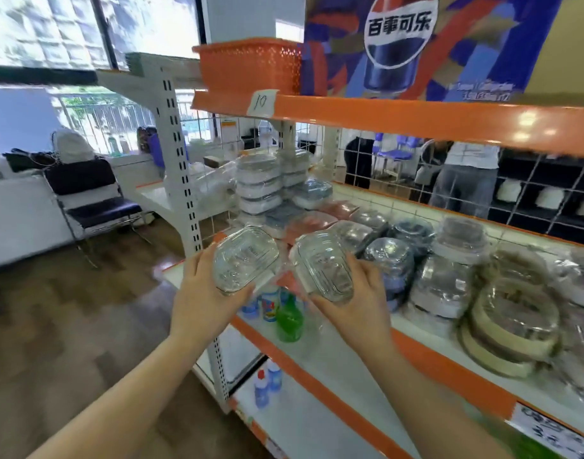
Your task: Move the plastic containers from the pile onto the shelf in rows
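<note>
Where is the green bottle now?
The green bottle stands on the lower shelf, near its left end, below and between the two hands.

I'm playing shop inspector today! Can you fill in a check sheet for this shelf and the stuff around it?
Surface: middle shelf, white with an orange edge.
Job's things: left clear container and right clear container, both held in front of the shelf; wrapped containers crowd it.
Clutter: green bottle on the shelf below; orange basket on top.
Grippers: left hand and right hand each hold one.
Cables: nothing seen.
Surroundings: chair, window, people behind.
</note>
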